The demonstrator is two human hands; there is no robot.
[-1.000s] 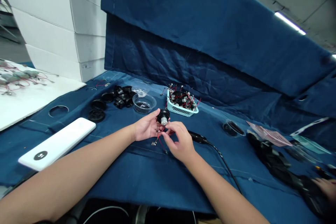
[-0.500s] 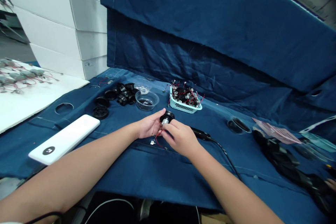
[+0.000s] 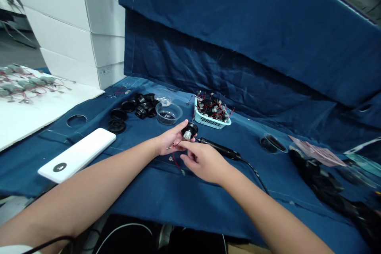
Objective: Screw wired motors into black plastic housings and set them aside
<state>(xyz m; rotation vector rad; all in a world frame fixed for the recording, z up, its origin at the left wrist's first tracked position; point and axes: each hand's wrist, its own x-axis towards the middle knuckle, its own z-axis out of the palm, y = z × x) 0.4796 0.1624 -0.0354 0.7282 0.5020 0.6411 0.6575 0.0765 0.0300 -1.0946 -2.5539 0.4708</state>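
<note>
My left hand (image 3: 169,141) is closed around a black round plastic housing (image 3: 192,127) with a small silver motor (image 3: 187,135) in it. Red wires (image 3: 175,158) trail from the motor below the fingers, a small connector at their end. My right hand (image 3: 205,160) is just below and to the right; its index finger reaches to the wires by the motor, with the thumb apart from it. Whether that fingertip touches a wire cannot be made out. Behind the right hand lies a black electric screwdriver (image 3: 222,149) with a cable, its tip near the housing.
A light-blue basket (image 3: 208,122) holds wired motors. Left of it are a clear bowl (image 3: 175,116) with small dark bits and several black housings (image 3: 143,105). A white power bank (image 3: 80,154) lies left. Black fabric (image 3: 324,184) and a pink perforated tray (image 3: 317,151) are at right.
My right fingers have moved down off the motor, thumb and index finger now parted. The motor shows more fully in the left hand. The view has shifted slightly.
</note>
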